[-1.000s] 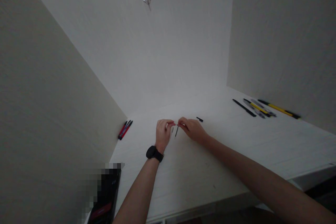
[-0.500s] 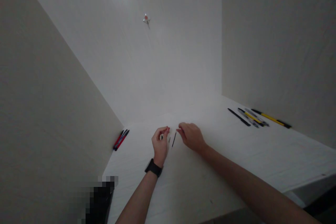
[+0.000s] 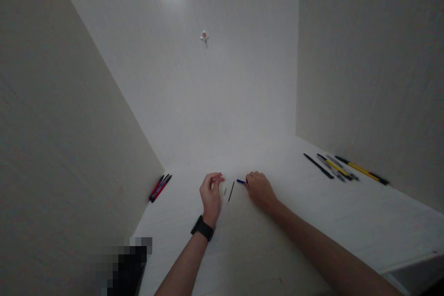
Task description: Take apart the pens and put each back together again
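My right hand (image 3: 261, 189) is closed around a short blue tube like a pen barrel part (image 3: 241, 181), which pokes out to the left of the fingers. My left hand (image 3: 210, 190) has thumb and fingertips brought together in a pinch; whatever is between them is too small to make out. On the white surface between the hands lies a thin dark pen refill (image 3: 231, 191), slanted. Just left of it is a small grey piece, perhaps a spring (image 3: 225, 191), close to the left hand. Neither hand touches these two pieces.
Red and black pens (image 3: 160, 188) lie by the left wall. Along the right wall are a black pen (image 3: 318, 165), yellow-and-black pens (image 3: 361, 169) and clear ones. White panels enclose the table (image 3: 256, 249); a small ornament (image 3: 204, 37) is on the back panel.
My right hand has moved right, away from the refill's upper end, and the blue tube now shows in it. The left hand stays pinched in nearly the same place. The view has shifted slightly.
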A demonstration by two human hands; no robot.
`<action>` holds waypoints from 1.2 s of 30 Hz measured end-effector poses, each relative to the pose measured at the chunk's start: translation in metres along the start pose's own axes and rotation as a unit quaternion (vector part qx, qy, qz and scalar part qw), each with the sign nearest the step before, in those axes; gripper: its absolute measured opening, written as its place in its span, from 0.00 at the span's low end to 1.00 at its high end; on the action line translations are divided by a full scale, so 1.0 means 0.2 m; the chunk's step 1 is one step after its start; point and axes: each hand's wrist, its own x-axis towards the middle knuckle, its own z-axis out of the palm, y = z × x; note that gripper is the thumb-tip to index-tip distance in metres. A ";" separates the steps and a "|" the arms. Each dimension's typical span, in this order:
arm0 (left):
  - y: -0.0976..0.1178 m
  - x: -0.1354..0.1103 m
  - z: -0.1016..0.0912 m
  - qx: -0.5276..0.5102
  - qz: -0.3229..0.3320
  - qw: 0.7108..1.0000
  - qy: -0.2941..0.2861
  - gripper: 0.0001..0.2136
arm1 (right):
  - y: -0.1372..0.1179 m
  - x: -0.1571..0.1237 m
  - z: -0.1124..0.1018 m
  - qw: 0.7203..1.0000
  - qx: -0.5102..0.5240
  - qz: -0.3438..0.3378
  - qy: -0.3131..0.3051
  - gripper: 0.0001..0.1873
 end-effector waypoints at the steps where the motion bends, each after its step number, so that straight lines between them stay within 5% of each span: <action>1: 0.00 0.00 0.00 -0.006 -0.010 1.000 0.001 0.05 | 0.00 0.00 0.00 1.000 0.020 0.009 0.004 0.07; 5: 0.00 0.00 0.00 -0.018 -0.030 0.999 0.006 0.05 | -0.01 0.01 0.00 0.986 0.164 0.018 0.030 0.07; 11: 0.02 0.00 0.00 0.016 -0.023 0.999 0.020 0.06 | -0.05 0.00 0.00 0.951 0.300 -0.076 0.013 0.08; 29: 0.02 -0.01 0.00 0.044 0.042 0.997 -0.053 0.08 | -0.06 0.00 0.00 0.944 0.315 -0.088 0.026 0.06; 36: 0.01 -0.01 0.00 0.025 -0.007 0.998 -0.063 0.08 | -0.07 0.00 -0.03 0.940 0.327 -0.085 0.032 0.06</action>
